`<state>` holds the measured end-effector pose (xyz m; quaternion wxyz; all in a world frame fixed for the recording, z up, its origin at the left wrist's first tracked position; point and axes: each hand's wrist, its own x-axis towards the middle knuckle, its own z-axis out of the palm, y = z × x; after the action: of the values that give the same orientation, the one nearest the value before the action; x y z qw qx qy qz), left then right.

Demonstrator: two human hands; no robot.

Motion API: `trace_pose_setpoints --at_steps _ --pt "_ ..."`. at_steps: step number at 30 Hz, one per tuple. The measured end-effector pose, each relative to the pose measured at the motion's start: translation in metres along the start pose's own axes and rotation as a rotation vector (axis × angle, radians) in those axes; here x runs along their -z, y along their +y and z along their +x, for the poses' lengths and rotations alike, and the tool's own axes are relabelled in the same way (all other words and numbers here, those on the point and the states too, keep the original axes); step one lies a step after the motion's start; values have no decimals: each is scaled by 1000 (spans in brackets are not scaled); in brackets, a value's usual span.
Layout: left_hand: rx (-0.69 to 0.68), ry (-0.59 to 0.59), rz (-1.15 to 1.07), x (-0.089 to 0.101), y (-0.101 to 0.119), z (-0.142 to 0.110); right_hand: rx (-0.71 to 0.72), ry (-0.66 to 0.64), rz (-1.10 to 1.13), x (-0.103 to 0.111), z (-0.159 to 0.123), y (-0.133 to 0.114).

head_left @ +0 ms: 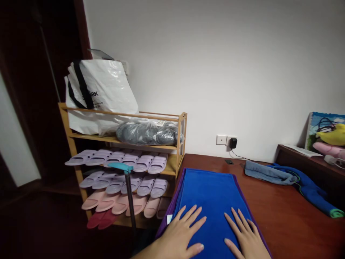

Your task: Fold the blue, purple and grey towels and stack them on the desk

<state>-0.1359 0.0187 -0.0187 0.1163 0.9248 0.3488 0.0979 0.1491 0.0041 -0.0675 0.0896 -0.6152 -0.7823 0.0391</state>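
A blue cloth (208, 189), folded into a long rectangle, lies flat on the reddish-brown table (285, 219). Purple cloth (240, 184) shows along its edges underneath, and a small white tag (169, 219) sticks out at the left side. My left hand (182, 230) rests palm down on the left part of the blue cloth, fingers spread. On the right part lies my right hand (244, 232), also flat with its fingers apart. Neither hand grips anything. The near end of the cloth runs out of the picture.
A wooden rack (180, 131) at left holds several slippers (157, 163), a white bag (107, 86) and a plastic-wrapped grey bundle (148, 132). A blue-topped handle (120, 166) stands before it. Right of the cloth lie a grey-blue cloth (266, 172) and a blue garment (309, 190).
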Motion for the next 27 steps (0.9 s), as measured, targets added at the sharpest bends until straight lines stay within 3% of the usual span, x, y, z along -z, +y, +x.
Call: trace_pose_setpoints --at_steps 3,7,13,18,27 --pt "29 5 27 1 -5 5 51 97 2 1 7 3" --pt "47 30 89 2 9 9 129 170 -29 -1 3 2" --pt "-14 11 82 -16 23 20 174 123 -99 -9 -3 -3" --pt "-19 39 106 -21 -5 45 170 145 -73 -14 24 6" --pt "44 49 204 -5 -78 122 111 109 6 -16 135 25"
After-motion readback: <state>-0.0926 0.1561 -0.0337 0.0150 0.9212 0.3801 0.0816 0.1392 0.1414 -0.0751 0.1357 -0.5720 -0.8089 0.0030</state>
